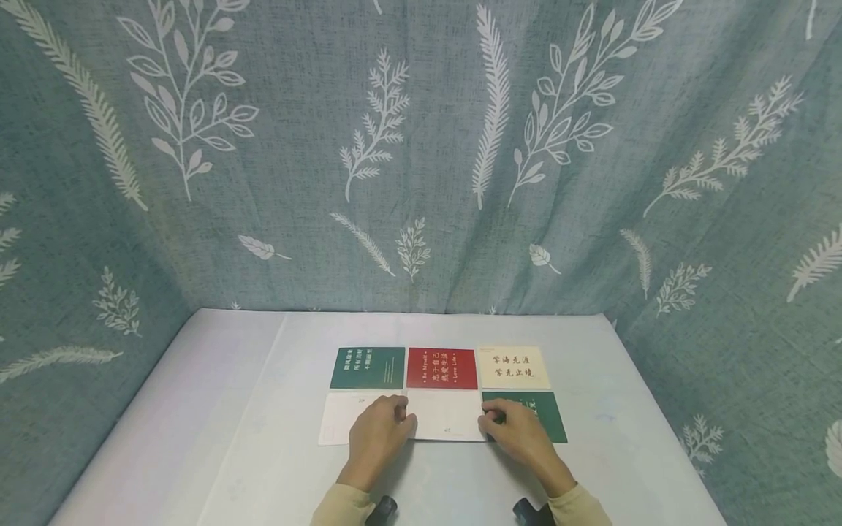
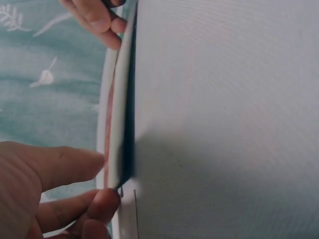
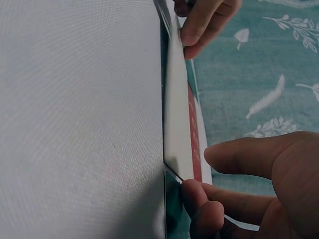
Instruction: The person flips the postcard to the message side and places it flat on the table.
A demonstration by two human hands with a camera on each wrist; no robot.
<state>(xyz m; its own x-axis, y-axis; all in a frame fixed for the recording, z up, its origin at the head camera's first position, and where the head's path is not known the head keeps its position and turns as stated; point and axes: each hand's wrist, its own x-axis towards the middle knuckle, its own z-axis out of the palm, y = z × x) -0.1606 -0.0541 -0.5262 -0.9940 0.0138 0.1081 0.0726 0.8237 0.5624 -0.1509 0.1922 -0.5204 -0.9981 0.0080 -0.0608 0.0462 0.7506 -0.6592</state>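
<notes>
Six cards lie in two rows of three on the white table. My left hand and right hand hold the left and right edges of the blank white card in the middle of the near row. In the left wrist view my left hand pinches the white card's edge between thumb and fingers. The right wrist view shows my right hand pinching the white card's opposite edge, which is raised slightly off the table.
A green card, a red card and a cream card form the far row. Another white card and a green card flank the held one. A leaf-patterned curtain surrounds the table.
</notes>
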